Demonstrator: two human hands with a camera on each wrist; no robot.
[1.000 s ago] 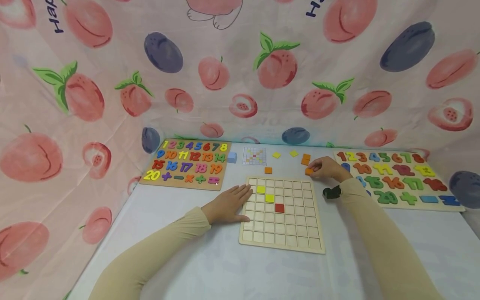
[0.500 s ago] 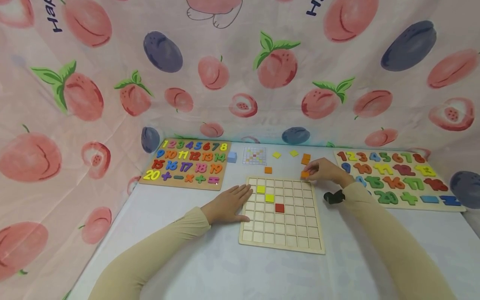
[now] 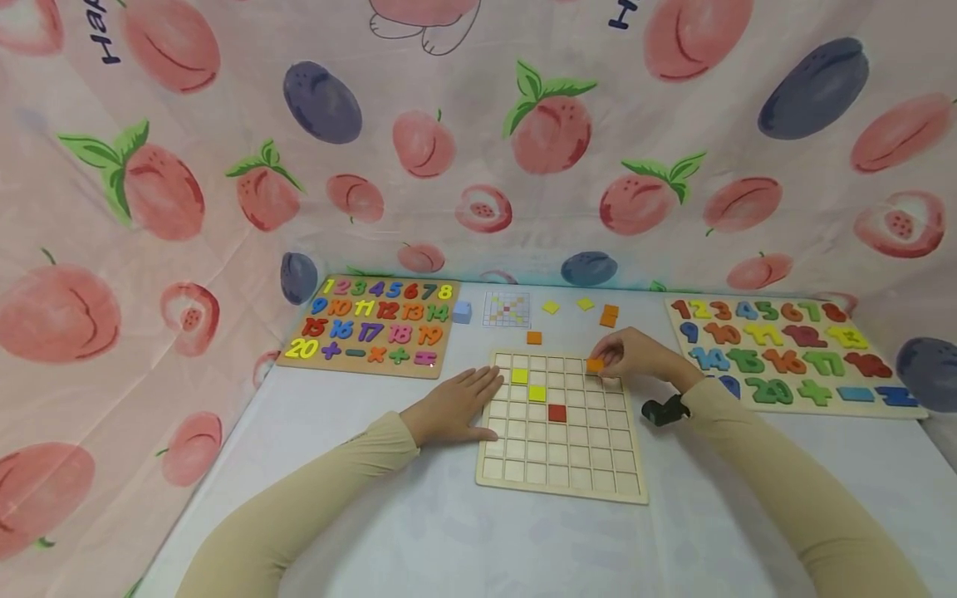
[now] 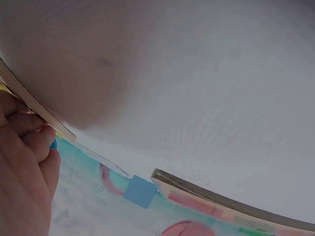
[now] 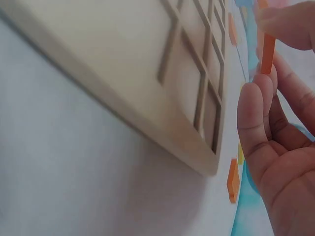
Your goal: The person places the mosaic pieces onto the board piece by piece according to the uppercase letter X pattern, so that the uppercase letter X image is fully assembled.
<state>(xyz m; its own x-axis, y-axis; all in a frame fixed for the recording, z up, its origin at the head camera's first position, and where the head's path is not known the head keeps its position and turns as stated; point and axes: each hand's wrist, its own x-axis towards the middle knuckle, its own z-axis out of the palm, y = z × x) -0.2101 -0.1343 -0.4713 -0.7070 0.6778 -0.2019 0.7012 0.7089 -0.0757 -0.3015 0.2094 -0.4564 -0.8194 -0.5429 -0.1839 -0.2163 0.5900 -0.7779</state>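
A wooden grid board [image 3: 568,482] lies flat on the white table. Two yellow tiles [image 3: 537,393] and one red tile [image 3: 557,413] sit in its cells on a diagonal. My left hand [image 3: 454,409] rests with straight fingers on the board's left edge; in the left wrist view the left hand [image 4: 24,162] shows at the left side. Over the board's far right corner my right hand [image 3: 635,355] pinches an orange square tile [image 3: 595,365] between thumb and fingers. The right wrist view shows that orange tile [image 5: 268,51] held on edge, apart from the board.
Behind the board lie a printed grid card [image 3: 507,309], a loose orange tile [image 3: 534,338], two yellow tiles [image 3: 586,304] and an orange pair [image 3: 609,316]. A blue block [image 3: 461,312] stands beside the left number board [image 3: 434,371]. Another number board [image 3: 792,407] lies at right.
My right hand has carried the orange tile from beside the board, leftward and nearer, to over its far right corner. The left hand has stayed in place.
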